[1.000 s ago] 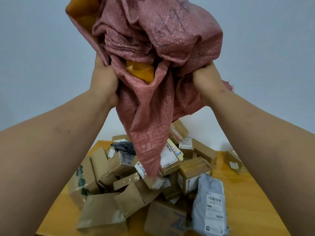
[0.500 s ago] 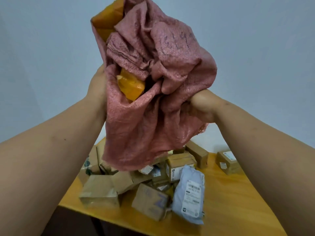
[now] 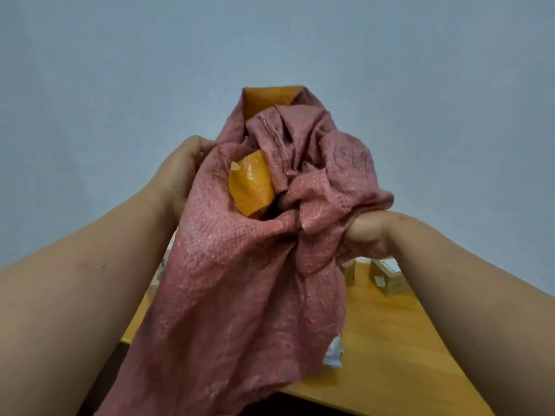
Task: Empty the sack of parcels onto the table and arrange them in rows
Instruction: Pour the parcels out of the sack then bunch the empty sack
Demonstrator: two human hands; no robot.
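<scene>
Wooden desk (image 3: pixel 387 349) below: left grip (image 3: pixel 180 172) and right grip (image 3: pixel 368 232) clench the emptied sack (image 3: pixel 240 295); next, drop it and sort parcels.

Crumpled pink sack (image 3: pixel 240 265) above table (image 3: pixel 390 340)

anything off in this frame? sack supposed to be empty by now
Not clearly empty. Something orange, glossy, shows through a gap in the bunched sack, and more orange sits at its top; parcel or lining, I cannot tell. Left hand and right hand grip the cloth, which hides most of the table.
</scene>
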